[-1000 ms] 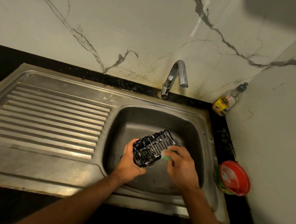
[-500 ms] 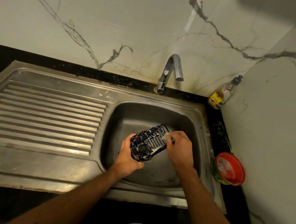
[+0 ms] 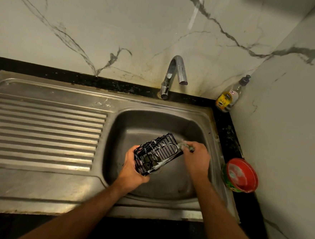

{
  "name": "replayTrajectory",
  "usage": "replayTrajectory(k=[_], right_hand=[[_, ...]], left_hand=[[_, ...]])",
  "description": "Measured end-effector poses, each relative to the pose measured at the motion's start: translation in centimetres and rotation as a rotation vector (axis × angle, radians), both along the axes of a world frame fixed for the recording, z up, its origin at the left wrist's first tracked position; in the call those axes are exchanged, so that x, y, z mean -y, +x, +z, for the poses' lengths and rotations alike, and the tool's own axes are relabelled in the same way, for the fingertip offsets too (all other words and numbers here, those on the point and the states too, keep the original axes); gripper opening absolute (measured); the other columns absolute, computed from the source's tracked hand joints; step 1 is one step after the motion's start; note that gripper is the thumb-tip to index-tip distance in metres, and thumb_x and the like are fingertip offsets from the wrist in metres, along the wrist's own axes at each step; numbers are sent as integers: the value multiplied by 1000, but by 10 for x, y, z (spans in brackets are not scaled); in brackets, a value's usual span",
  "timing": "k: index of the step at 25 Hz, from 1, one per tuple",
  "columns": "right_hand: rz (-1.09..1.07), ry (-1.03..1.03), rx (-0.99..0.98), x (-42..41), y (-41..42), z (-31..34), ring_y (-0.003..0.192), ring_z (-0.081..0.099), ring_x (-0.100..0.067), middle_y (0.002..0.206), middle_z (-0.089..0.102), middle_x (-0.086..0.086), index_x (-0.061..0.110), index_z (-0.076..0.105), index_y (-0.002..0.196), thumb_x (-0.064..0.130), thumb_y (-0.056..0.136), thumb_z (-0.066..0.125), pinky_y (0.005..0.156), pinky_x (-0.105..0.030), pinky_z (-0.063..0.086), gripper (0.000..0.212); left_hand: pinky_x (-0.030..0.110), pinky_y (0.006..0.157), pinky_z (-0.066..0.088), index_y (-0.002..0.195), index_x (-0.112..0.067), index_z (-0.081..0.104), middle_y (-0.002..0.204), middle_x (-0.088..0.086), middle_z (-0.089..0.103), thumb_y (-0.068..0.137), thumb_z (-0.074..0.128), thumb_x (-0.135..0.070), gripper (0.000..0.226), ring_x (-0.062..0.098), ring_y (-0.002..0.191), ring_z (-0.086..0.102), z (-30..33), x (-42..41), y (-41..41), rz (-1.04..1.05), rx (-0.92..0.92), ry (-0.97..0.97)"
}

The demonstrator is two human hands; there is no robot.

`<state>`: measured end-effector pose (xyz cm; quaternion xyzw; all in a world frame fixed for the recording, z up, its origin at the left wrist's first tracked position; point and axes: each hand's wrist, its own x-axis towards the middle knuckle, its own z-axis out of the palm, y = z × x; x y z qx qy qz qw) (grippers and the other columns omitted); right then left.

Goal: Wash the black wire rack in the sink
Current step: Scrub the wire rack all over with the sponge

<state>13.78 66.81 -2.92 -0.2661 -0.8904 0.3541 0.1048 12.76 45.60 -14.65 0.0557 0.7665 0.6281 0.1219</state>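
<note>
Rack: black wire rack (image 3: 157, 153) is held above the middle of the sink basin, tilted, its near-left end low and its far-right end raised; streaks of white suds cling to the wires along its near edge.
Left hand: left hand (image 3: 133, 170) grips the rack's near-left end, thumb along the near side and fingers curled round the far side of the frame.
Right hand: right hand (image 3: 196, 159) is at the rack's far-right corner, fingers curled tight around a scrubber (image 3: 185, 146) that is pressed to the wire; the scrubber is blurred, greyish-green, and only its far part shows past the knuckles.
Sink: steel sink (image 3: 171, 124) is set in a dark table, its basin on the right; a ridged drainboard (image 3: 42, 133) takes up the left half.
Drain: partly seen through the rack's wires, under its middle.
Tap: curved chrome tap (image 3: 172, 75) stands at the far rim of the basin, spout pointing down over it; I see no stream from it.
Bottle: clear soap bottle (image 3: 229, 96) with a yellow label and dark cap stands in the far-right corner, against the marble wall.
Tub: round red-lidded tub (image 3: 241, 175) with green sides sits on the table just right of the basin rim, near the right hand's side.
Wall: white marble with dark veins runs behind and to the right.
</note>
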Motion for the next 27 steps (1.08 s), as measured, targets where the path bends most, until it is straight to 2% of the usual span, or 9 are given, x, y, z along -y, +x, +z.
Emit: replayTrajectory(k=[3,5,8,12,15,18,21,22,27], right_hand=[[-61,-501,137,-14,-12,-6,83,69,-14,96,73,-8,4,72,108,11,93,63,65,-16,52,19],[-75,-741,133,-17,-13,5,84,69,-20,95,71,-14,-3,69,107,4,94,59,65,-23,55,18],[10,-828,145,-18,-15,42,79,67,-19,88,70,-13,0,69,100,-3,93,56,58,-23,55,15],[35,-722,179,-9,-18,68,85,70,-25,92,72,-16,3,73,90,-7,86,63,57,-27,58,15],[6,-447,200,11,-18,59,74,73,-18,89,75,-10,13,76,78,0,84,66,62,-33,62,17],[163,-79,191,42,-10,44,69,72,-17,83,75,-6,10,76,85,11,88,63,71,-34,61,14],[256,-14,171,71,3,35,73,63,-5,90,75,3,19,77,95,12,89,64,64,-2,43,16],[280,-7,188,76,5,33,75,63,-5,91,75,4,22,77,96,11,89,63,63,-1,41,19],[502,186,256,95,15,32,84,65,-22,84,70,-5,19,72,91,11,87,57,73,-32,57,17]], left_hand=[[51,105,52,141,-39,35,140,8,51,50,85,-12,107,22,128,59,0,2,2,-71,0,-24],[34,99,56,139,-32,35,134,5,57,53,82,-8,102,10,121,62,6,1,4,-61,43,31],[14,92,50,139,-20,33,132,0,58,56,82,-6,97,-6,115,60,17,-5,8,-82,115,149],[28,117,37,147,-33,23,150,-6,45,45,98,-31,127,0,136,46,20,7,-10,-238,138,17],[35,125,24,158,-36,5,161,-10,26,32,100,-56,159,9,148,28,28,18,-28,-353,131,-138],[39,121,33,156,-43,12,157,-10,35,39,98,-58,146,11,144,37,38,15,-31,-347,48,-226],[39,116,41,150,-48,25,147,-14,49,50,94,-51,122,7,136,48,36,18,-25,-299,-41,-305],[39,114,43,149,-45,28,144,-16,52,51,94,-50,118,6,133,50,35,23,-23,-297,-58,-331],[29,94,53,128,-43,39,119,-19,61,48,92,-44,96,2,110,61,37,31,-12,-250,-51,-410]])
